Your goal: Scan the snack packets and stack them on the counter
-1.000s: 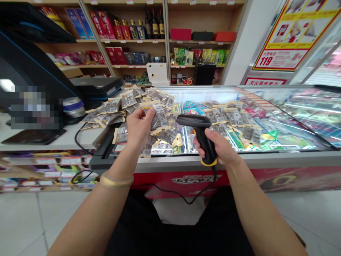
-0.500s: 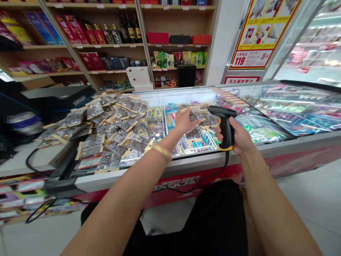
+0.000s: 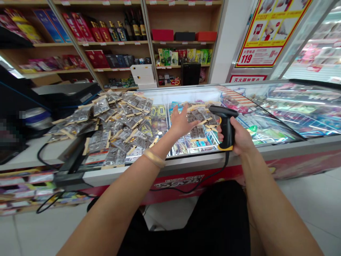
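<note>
My right hand [image 3: 241, 137] is wrapped round the handle of a black and yellow barcode scanner [image 3: 227, 129], whose head points left. A cable hangs from the scanner's base. My left hand [image 3: 182, 122], with a gold-coloured bangle [image 3: 154, 158] on its wrist, is stretched out with fingers apart and holds nothing. It is over the freezer's glass top, just left of a small spread of clear packets [image 3: 197, 117]. Whether its fingertips touch a packet I cannot tell. A larger heap of clear packets with tan strips [image 3: 124, 122] covers the left end of the glass.
Under the glass of the chest freezer [image 3: 239, 154] lie colourful packages and wire baskets. Shelves of boxes and bottles [image 3: 133, 28] stand behind. A black device [image 3: 66, 94] sits at the left, and the scanner's cable [image 3: 191, 188] droops along the freezer's front.
The view has turned slightly, so the freezer and shelves appear a little further right. My left hand has shifted slightly left relative to the packets, fingers spread. The scanner stays in my right hand.
</note>
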A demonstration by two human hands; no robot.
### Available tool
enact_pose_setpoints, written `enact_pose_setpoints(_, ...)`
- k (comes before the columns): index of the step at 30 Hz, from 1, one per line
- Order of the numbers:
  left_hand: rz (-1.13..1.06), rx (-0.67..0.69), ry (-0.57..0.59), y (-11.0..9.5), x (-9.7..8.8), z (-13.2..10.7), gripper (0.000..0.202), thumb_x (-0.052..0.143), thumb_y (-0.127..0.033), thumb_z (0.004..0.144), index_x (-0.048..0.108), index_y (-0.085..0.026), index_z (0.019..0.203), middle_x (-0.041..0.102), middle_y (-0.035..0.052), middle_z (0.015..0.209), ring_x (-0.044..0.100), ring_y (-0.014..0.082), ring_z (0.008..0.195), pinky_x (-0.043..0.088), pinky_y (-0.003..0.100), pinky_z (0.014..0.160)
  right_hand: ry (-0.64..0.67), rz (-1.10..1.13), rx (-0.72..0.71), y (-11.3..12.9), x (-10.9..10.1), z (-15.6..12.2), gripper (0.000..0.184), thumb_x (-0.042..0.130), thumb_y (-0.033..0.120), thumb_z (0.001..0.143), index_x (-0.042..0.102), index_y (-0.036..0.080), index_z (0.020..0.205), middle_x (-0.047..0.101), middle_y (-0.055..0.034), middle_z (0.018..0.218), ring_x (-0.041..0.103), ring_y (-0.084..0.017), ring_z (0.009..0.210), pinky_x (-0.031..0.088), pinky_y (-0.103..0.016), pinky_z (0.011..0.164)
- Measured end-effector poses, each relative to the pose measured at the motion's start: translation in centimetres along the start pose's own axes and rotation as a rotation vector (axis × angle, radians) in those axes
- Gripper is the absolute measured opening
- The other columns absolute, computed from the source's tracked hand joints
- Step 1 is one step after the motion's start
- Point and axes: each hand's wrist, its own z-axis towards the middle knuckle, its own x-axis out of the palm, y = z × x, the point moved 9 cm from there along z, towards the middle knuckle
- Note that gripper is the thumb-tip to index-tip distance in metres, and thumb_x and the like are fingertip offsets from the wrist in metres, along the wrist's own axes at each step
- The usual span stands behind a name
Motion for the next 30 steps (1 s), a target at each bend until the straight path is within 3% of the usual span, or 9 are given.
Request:
enact_pose_setpoints(4, 0.078, -0.004, -0.115, 3.9, -5.6, -2.5, 0.091, 0.079, -0.050, 0.080, 0.040, -0.019, 0.156, 0.030, 0.0237, 0.166, 0.025, 0.0390, 0.157, 0.027, 0.053, 0.125, 0.067, -0.003, 0.015, -0.7, 3.4, -0.6, 0.056, 0.085, 0.062, 0.064, 0.061, 0.020, 0.093, 0.059, 0.0024, 0.067, 0.049, -0.011, 0.048, 0.041, -0.023, 0.041)
enact_pose_setpoints(7, 0.170, 0.035, -0.207, 7.6, -10.1, -4.7, 0.075, 0.073, -0.048, 0.083, 0.051, -0.018, 0.148, 0.054, 0.0186, 0.151, 0.046, 0.0340, 0.144, 0.035, 0.049, 0.121, 0.148, -0.016, 0.043, -2.4, 7.0, -1.1, 0.056, 0.083, 0.062, 0.067, 0.062, 0.019, 0.095, 0.059, 0.0028, 0.067, 0.050, -0.009, 0.048, 0.040, -0.021, 0.040)
enact_pose_setpoints(10, 0.288, -0.023, -0.188, 11.2, -12.7, -6.9, 0.065, 0.071, -0.052, 0.084, 0.061, -0.021, 0.141, 0.065, 0.0138, 0.140, 0.058, 0.0340, 0.133, 0.042, 0.049, 0.115, 0.240, -0.021, 0.098, -5.0, 10.6, -1.7, 0.056, 0.082, 0.065, 0.068, 0.062, 0.018, 0.093, 0.059, 0.0024, 0.067, 0.051, -0.009, 0.048, 0.041, -0.021, 0.041)
enact_pose_setpoints(12, 0.404, -0.083, -0.140, 12.6, -13.1, -8.3, 0.070, 0.071, -0.056, 0.082, 0.060, -0.022, 0.142, 0.065, 0.0150, 0.140, 0.057, 0.0384, 0.133, 0.041, 0.054, 0.114, 0.289, -0.020, 0.137, -6.6, 12.7, -2.1, 0.057, 0.081, 0.066, 0.068, 0.061, 0.018, 0.092, 0.059, 0.0021, 0.067, 0.050, -0.009, 0.047, 0.042, -0.022, 0.041)
enact_pose_setpoints(15, 0.521, -0.115, -0.080, 13.0, -12.6, -10.0, 0.081, 0.074, -0.060, 0.079, 0.055, -0.021, 0.147, 0.059, 0.0185, 0.146, 0.051, 0.0432, 0.136, 0.037, 0.059, 0.114, 0.340, -0.001, 0.188, -8.3, 14.7, -2.5, 0.057, 0.080, 0.067, 0.068, 0.060, 0.018, 0.091, 0.058, 0.0024, 0.066, 0.049, -0.009, 0.046, 0.041, -0.022, 0.041)
enact_pose_setpoints(19, 0.518, -0.067, -0.096, 12.6, -11.7, -10.9, 0.077, 0.075, -0.059, 0.079, 0.058, -0.021, 0.143, 0.057, 0.0175, 0.147, 0.049, 0.0403, 0.137, 0.035, 0.056, 0.115, 0.344, 0.030, 0.219, -9.0, 15.2, -2.6, 0.051, 0.077, 0.064, 0.073, 0.059, 0.018, 0.089, 0.058, 0.0020, 0.065, 0.048, -0.009, 0.046, 0.041, -0.021, 0.041)
enact_pose_setpoints(23, 0.426, 0.009, -0.182, 12.6, -11.7, -11.3, 0.068, 0.080, -0.051, 0.077, 0.061, -0.024, 0.137, 0.064, 0.0148, 0.138, 0.053, 0.0370, 0.133, 0.036, 0.055, 0.115, 0.303, 0.046, 0.210, -8.8, 14.5, -2.5, 0.047, 0.076, 0.061, 0.076, 0.059, 0.019, 0.089, 0.057, 0.0023, 0.066, 0.048, -0.008, 0.046, 0.043, -0.021, 0.042)
enact_pose_setpoints(30, 0.062, 0.130, -0.416, 12.5, -13.7, -12.3, 0.089, 0.086, -0.027, 0.070, 0.044, -0.027, 0.148, 0.059, 0.0107, 0.141, 0.056, 0.0300, 0.132, 0.046, 0.045, 0.112, 0.336, -0.025, 0.248, -9.3, 14.5, -3.2, 0.050, 0.074, 0.064, 0.078, 0.063, 0.019, 0.098, 0.058, 0.0022, 0.066, 0.049, -0.009, 0.045, 0.044, -0.022, 0.041)
